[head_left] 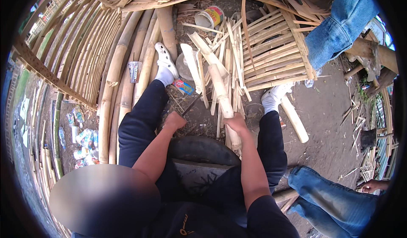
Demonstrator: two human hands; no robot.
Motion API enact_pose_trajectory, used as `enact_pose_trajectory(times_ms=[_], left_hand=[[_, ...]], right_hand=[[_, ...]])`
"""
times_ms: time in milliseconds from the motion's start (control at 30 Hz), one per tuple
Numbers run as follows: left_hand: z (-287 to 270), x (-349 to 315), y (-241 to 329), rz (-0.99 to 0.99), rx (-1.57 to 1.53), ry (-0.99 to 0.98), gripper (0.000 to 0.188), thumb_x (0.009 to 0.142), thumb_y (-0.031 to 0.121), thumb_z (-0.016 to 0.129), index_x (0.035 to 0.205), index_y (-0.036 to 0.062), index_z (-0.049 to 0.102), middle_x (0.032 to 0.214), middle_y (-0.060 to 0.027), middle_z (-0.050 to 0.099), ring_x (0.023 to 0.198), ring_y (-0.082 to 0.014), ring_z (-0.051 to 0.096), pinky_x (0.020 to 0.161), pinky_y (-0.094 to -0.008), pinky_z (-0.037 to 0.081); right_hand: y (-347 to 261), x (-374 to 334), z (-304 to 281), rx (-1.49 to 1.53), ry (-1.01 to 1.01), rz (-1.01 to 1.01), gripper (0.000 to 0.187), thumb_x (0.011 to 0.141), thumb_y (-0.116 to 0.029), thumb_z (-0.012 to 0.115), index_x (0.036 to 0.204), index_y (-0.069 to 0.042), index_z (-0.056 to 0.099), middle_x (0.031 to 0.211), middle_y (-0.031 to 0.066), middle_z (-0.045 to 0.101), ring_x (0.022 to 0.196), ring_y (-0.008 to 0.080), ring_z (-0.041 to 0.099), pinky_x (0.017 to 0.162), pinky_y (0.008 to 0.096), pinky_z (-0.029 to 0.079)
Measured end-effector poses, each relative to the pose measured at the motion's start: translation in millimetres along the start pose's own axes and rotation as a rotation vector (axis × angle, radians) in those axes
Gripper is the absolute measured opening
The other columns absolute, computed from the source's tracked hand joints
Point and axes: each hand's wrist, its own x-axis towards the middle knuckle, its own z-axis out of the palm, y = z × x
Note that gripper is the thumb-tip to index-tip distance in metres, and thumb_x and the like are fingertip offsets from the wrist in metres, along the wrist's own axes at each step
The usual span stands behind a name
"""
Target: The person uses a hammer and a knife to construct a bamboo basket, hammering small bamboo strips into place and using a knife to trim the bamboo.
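Observation:
My left hand [174,121] is closed round the handle of a knife [193,104], its dark blade slanting up and to the right. With my right hand [235,123] I grip a pale split bamboo piece [220,89] that slants away from me between my legs. The bamboo reaches past both sides of the hand. The knife blade is apart from that piece, close to the lower ends of other bamboo strips [193,68]. Several thin splints lie under and around the held bamboo.
A slatted bamboo panel [275,51] lies at the far right, with another bamboo frame [80,47] at the left. Long bamboo poles [127,85] run beside my left leg. A plastic cup [135,71] and a bucket [210,17] stand around. People in jeans [330,200] are on the right.

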Motion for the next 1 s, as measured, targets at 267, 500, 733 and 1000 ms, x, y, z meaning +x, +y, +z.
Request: enact_pose_trajectory(times_ms=[267,500,733,1000], left_hand=[[16,13,-13,0.054,0.074,0.167,0.039,0.073,0.021,0.064,0.101,-0.0071,0.068,0.109,-0.0261,0.065,0.107,-0.0354,0.063,0.091,-0.0404,0.050],[22,23,-7,0.061,0.113,0.092,0.041,0.075,0.020,0.062,0.108,-0.0045,0.066,0.115,-0.0250,0.063,0.111,-0.0356,0.061,0.094,-0.0405,0.049],[27,34,-30,0.011,0.228,0.043,0.047,0.075,0.021,0.063,0.116,-0.0020,0.062,0.123,-0.0231,0.060,0.114,-0.0318,0.060,0.095,-0.0395,0.048],[33,32,-25,0.013,0.115,0.035,0.039,0.075,0.023,0.065,0.104,-0.0032,0.068,0.114,-0.0238,0.064,0.111,-0.0331,0.061,0.094,-0.0386,0.049]], right_hand=[[-81,-39,-25,-0.221,0.576,-0.473,0.033,0.066,-0.017,0.072,0.091,0.002,0.065,0.083,0.0198,0.069,0.076,0.0317,0.069,0.072,0.0385,0.053],[-23,-8,5,-0.206,0.531,-0.372,0.026,0.069,-0.010,0.070,0.091,0.000,0.064,0.087,0.0166,0.069,0.078,0.0277,0.068,0.072,0.0377,0.053],[4,11,18,-0.546,0.260,-0.001,0.039,0.065,-0.021,0.068,0.098,0.000,0.068,0.097,0.0228,0.068,0.094,0.0362,0.066,0.083,0.0427,0.053],[9,2,19,-0.568,0.238,0.044,0.041,0.065,-0.025,0.070,0.097,-0.001,0.068,0.098,0.0229,0.068,0.095,0.0353,0.066,0.084,0.0418,0.053]])
